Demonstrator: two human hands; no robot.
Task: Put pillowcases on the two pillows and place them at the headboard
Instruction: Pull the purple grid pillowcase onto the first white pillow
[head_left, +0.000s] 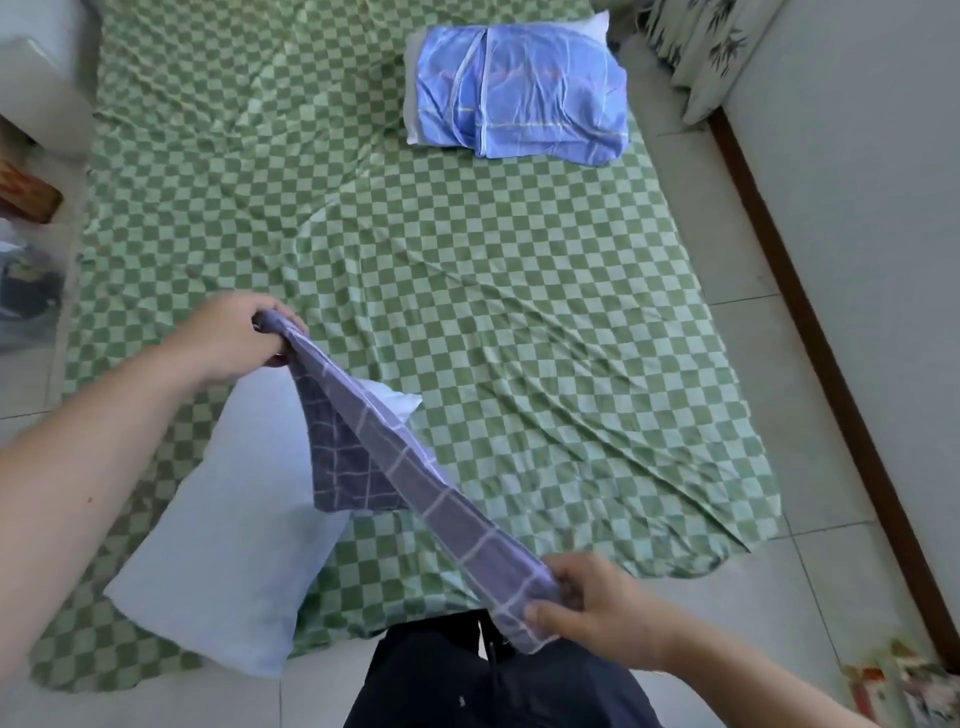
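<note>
Head view: left hand and right hand each pinch a bunched end of the purple grid-patterned cotton pillowcase, fingers curled tight on the cloth, which stretches taut between them above the bare white pillow. That pillow lies at the near left corner of the green-and-white checked bed sheet. Blue cased pillow sits at the far right corner. Step looks like finding the case opening. Best move, probably: shake it flat, work both hands to the open hem, spread it wide, then feed in a pillow corner first.
</note>
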